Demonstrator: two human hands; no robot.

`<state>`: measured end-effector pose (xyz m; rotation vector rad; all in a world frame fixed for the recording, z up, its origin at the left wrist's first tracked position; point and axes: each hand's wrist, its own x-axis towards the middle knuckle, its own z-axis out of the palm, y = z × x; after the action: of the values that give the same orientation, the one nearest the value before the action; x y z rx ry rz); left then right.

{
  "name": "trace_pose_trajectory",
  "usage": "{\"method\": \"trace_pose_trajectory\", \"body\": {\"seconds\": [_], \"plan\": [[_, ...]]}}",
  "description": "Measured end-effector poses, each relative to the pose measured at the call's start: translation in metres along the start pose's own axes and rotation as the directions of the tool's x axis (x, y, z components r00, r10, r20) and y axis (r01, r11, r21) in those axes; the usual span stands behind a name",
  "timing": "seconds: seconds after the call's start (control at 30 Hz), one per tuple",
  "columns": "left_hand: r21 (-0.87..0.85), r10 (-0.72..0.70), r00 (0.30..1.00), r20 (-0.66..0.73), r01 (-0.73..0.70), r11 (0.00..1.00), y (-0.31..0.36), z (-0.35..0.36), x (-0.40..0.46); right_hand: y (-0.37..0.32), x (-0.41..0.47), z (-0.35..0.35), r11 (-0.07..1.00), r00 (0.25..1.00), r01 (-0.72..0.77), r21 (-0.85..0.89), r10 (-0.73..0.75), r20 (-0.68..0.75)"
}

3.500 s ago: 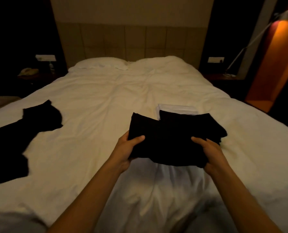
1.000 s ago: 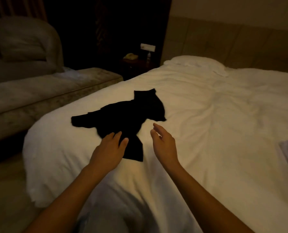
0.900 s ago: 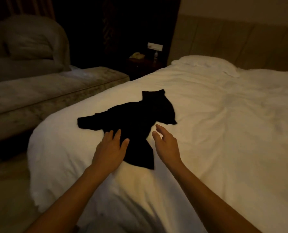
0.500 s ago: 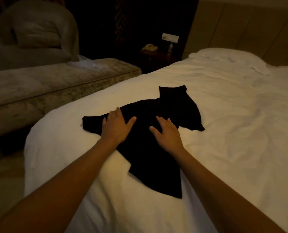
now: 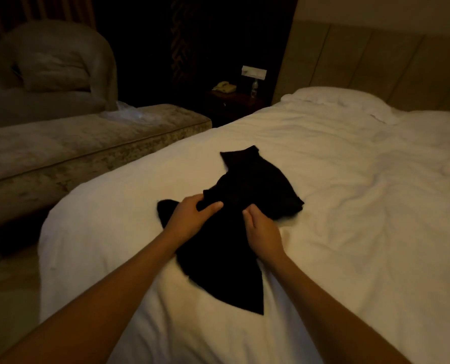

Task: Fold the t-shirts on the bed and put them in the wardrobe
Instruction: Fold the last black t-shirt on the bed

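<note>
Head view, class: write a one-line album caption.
Both hands, left hand and right hand, gather a crumpled black t-shirt on the white bed.

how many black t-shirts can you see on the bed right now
1. The black t-shirt lies crumpled near the left edge of the bed, gripped by the left hand and right hand. Others may lie out of view.

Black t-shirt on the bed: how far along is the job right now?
Nothing finished shows in this view. In hand: the black t-shirt lies crumpled and unfolded on the white bed, with the left hand and right hand both gripping its fabric. Left: folding it and carrying it to the wardrobe, which isn't in view.
</note>
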<state>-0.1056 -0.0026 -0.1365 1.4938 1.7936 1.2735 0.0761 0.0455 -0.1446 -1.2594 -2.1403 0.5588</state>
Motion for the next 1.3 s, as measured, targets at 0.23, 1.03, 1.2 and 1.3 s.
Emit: {"method": "trace_pose_trajectory", "body": {"seconds": [0.23, 1.03, 1.2, 1.3], "plan": [[-0.171, 0.177, 0.984, 0.005, -0.173, 0.97, 0.076, 0.015, -0.064, -0.018, -0.076, -0.073, 0.945, 0.988, -0.031, 0.326, 0.078, -0.134], [-0.482, 0.61, 0.775, 0.166, -0.476, 0.735, 0.483, 0.009, -0.228, -0.148, -0.262, -0.442, 0.91, 0.927, 0.186, 0.37, -0.037, -0.374], [-0.195, 0.767, 0.641, 0.014, -0.751, 0.631, 0.523, -0.005, -0.236, -0.168, -0.288, -0.491, 0.944, 0.844, 0.248, 0.216, -0.101, -0.526], [-0.085, 0.807, 0.583, -0.092, -0.812, 0.577, 0.549, -0.015, -0.241, -0.176, -0.303, -0.523, 0.963, 0.809, 0.238, 0.128, -0.124, -0.575]]}}
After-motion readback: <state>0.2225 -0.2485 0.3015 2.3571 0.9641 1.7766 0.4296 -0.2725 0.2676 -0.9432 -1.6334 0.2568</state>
